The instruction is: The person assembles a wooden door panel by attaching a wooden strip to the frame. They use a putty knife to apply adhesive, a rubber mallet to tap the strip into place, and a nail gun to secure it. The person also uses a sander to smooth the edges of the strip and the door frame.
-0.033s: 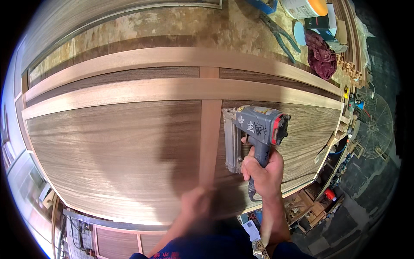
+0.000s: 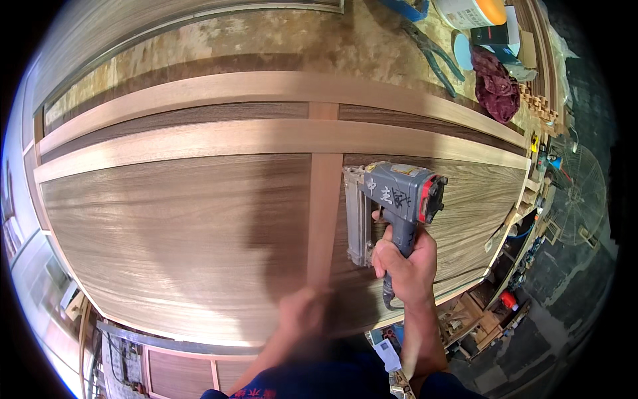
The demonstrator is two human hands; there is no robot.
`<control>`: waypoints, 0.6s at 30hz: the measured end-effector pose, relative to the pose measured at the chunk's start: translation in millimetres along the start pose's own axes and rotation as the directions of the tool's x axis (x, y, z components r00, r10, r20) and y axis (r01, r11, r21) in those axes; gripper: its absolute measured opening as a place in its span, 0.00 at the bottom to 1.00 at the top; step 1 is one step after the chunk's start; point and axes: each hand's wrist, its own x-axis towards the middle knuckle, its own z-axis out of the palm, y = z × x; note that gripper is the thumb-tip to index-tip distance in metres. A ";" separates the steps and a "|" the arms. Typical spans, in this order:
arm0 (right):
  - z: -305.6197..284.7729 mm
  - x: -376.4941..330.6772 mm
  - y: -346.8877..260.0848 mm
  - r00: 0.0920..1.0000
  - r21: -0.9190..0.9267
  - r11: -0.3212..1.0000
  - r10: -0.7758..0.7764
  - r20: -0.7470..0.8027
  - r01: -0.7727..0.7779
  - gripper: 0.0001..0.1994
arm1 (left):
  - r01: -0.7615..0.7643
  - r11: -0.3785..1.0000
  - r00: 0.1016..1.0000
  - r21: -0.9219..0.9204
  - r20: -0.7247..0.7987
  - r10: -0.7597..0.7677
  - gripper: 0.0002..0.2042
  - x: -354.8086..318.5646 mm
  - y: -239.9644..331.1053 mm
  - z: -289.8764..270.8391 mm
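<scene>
My right hand [image 2: 409, 266] is wrapped around the handle of a grey pneumatic nail gun [image 2: 399, 183] with a red band at its rear. Its nose lies just right of an upright wooden strip [image 2: 325, 213], below a pale crosswise rail [image 2: 266, 135]. Whether the nose touches the wood, I cannot tell. At the strip's near end my left hand [image 2: 302, 312] is curled closed over it, somewhat blurred and in shadow. Both hands are over a large wood-grained panel [image 2: 173, 233], with a second pale rail [image 2: 219, 90] along its far side.
Beyond the panel lie pliers [image 2: 435, 56], a dark red cloth [image 2: 495, 86] and a white tub with an orange top [image 2: 468, 12]. A large round fan guard [image 2: 575, 189] stands at the right, and wooden scraps [image 2: 468, 316] fill a spot below the table's right edge.
</scene>
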 end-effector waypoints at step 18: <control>3.2 -15.7 6.5 0.999 -0.052 0.998 -0.025 -0.035 0.023 0.18 | -0.009 1.000 1.000 -0.010 0.000 0.009 0.07 -1.3 7.7 -3.7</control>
